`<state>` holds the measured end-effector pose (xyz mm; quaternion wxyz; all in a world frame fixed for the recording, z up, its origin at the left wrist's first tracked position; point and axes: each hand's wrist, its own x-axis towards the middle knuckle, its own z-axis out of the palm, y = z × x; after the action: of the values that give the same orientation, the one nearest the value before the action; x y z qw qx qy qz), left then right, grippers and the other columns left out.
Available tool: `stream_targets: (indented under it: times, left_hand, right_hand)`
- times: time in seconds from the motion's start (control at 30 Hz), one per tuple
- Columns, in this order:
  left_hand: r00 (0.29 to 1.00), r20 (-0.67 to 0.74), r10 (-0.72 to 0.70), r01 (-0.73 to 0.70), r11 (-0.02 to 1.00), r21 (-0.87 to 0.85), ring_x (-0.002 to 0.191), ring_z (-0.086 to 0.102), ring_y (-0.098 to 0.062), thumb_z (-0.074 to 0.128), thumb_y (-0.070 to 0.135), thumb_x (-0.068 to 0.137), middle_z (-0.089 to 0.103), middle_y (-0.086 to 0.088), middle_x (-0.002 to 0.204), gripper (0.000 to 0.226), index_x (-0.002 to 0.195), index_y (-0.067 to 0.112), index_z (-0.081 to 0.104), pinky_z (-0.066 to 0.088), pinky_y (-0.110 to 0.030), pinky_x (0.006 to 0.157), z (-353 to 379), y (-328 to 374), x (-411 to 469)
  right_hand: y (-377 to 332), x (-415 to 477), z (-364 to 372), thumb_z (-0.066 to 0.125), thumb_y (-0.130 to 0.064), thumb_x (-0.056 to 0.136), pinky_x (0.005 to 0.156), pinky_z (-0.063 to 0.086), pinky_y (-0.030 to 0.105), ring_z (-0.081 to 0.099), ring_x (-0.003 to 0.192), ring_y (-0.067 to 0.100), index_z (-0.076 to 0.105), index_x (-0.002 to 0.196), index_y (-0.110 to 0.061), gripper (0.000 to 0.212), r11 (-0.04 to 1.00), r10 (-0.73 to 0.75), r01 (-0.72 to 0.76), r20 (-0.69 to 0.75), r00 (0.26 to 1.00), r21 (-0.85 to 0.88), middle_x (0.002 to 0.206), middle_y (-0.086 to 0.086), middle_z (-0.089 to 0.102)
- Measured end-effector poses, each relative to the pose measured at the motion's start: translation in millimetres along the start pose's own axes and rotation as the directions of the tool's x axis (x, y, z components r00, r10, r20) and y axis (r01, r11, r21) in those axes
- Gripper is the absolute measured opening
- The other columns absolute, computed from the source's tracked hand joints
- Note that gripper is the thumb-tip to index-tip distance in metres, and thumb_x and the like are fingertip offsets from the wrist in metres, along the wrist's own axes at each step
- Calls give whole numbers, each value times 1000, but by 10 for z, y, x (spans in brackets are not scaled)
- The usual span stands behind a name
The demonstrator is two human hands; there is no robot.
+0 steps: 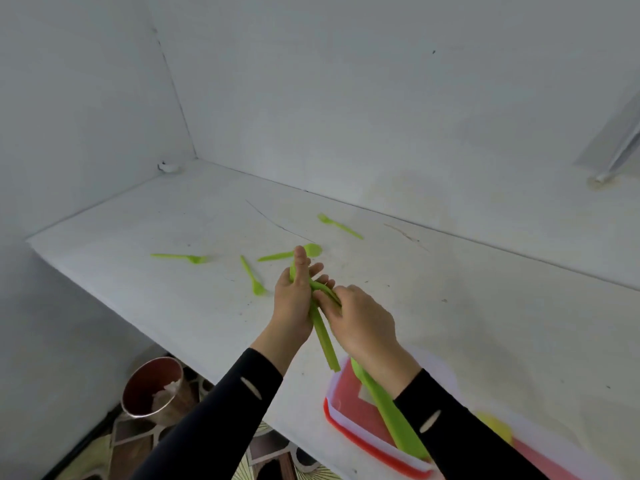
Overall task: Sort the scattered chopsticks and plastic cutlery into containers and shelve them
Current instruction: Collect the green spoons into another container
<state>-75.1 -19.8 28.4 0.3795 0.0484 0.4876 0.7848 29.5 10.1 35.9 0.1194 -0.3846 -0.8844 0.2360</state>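
Cutlery bundle (323,336), a sheaf of slim, glossy lime-green plastic handles with squared ends, stood tilted just beyond the container's far left corner, its lower ends close above that corner. The container (341,422) was a shallow rectangular tub of cloudy clear plastic with a bright red rim, sitting at the near edge of a matte, scuffed white counter (138,271).

The left hand (294,303) gripped the bundle from the left, fingers curled round behind it and thumb stretched up along the handles. The right hand (362,323) closed on the same bundle from the right, fingertips pinching the handles against the left palm.

A broader green utensil (388,410), flat and smooth, slanted across the container from beneath the right wrist. Whether the right hand also held it or it lay in the tub was hard to tell.

Farther from the container, four loose pieces lay flat and well apart on the counter:
- a round-bowled spoon (277,256) just beyond the left hand
- a thin-tined far fork (341,226) nearest the wall
- a left fork (180,257)
- a short piece (252,276) with a blurred head

Left of the container and below the counter, a round metal bucket (152,386) with a shiny rim stood on patterned floor. A yellow object (495,427) showed to the container's right, partly hidden by a black sleeve (467,445).
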Motion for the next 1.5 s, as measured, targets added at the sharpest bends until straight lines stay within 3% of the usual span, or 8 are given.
stream_targets:
  times: [0.23, 0.47, 0.73, 0.83, 1.0, 1.17, 1.3, 1.5]
  left_hand:
    - [987, -152, 48, -24, 987, 157, 72, 57, -19, 52, 80, 72, 58, -3, 85, 91, 124, 6, 49, 52, -34, 75, -240, 354, 650]
    - [974, -168, 153, -78, 918, 388, 121, 54, -20, 36, 41, 104, 58, -4, 128, 30, 117, 24, 56, 41, -42, 109, -606, 634, 1098]
    - [997, 65, -33, 5, 918, 398, 89, 60, -26, 65, 61, 83, 70, 5, 116, 61, 123, 16, 57, 49, -32, 62, -1173, 1147, 1390]
    - [955, 199, -220, 126, 909, 398, 104, 67, -22, 66, 57, 82, 72, -1, 116, 53, 113, 13, 67, 48, -37, 78, -1349, 1296, 1483]
    - [991, 135, -10, -13, 985, 169, 87, 72, -22, 64, 21, 90, 74, -12, 99, 23, 104, 3, 66, 59, -31, 78, -1610, 1733, 1871]
    - [984, 174, 49, -178, 421, 889, 66, 62, -9, 75, 25, 86, 73, 1, 80, 11, 90, 14, 72, 48, -22, 65, -2063, 1970, 2432]
    - [975, 217, -47, -222, -178, 959, 85, 61, -20, 72, 33, 87, 63, 0, 85, 20, 89, 15, 64, 43, -29, 71, -2349, 1862, 2779]
    - [931, 328, -161, -362, -289, 886, 101, 56, -18, 74, 31, 86, 60, -1, 103, 26, 108, 17, 69, 38, -23, 82, -2510, 1687, 2951]
  right_hand:
    - [-497, 587, 323, 22, -41, 106, 65, 27, 35, 45, 79, 26, 49, 114, -10, 42, 984, -106, 120, 110, 988, -129, 96, 12, 65]
    - [-865, 1035, 555, 39, -33, 104, 76, 57, 35, 71, 72, 12, 52, 96, -19, 21, 848, -21, -187, 383, 923, 495, 86, -1, 67]
    - [-1224, 1471, 816, 37, -24, 107, 63, 55, 35, 62, 64, 21, 54, 116, -3, 28, 563, -114, -343, 482, 869, 752, 83, 8, 62]
    - [-1368, 1576, 958, 38, -25, 107, 68, 58, 36, 66, 69, 21, 56, 112, -5, 27, 589, -200, -322, 519, 831, 741, 83, 7, 63]
    - [-1261, 1906, 1248, 44, -38, 103, 81, 57, 36, 64, 86, 13, 63, 111, -14, 32, 843, -91, -157, 426, 900, 514, 99, -1, 65]
    - [-866, 2164, 1538, 43, 5, 90, 106, 38, 34, 27, 138, 25, 46, 141, -34, 64, 948, -200, 271, 352, 915, -166, 150, 3, 31]
    - [-779, 2264, 1626, 49, 14, 82, 118, 19, 39, 1, 149, 29, 49, 139, -36, 76, 799, -314, 483, 436, 844, -359, 163, 4, 5]
    - [-585, 2394, 1757, 91, -13, 56, 85, 55, 32, 50, 120, 24, 69, 75, -29, 34, 699, -577, 616, 222, 786, -363, 125, 4, 62]
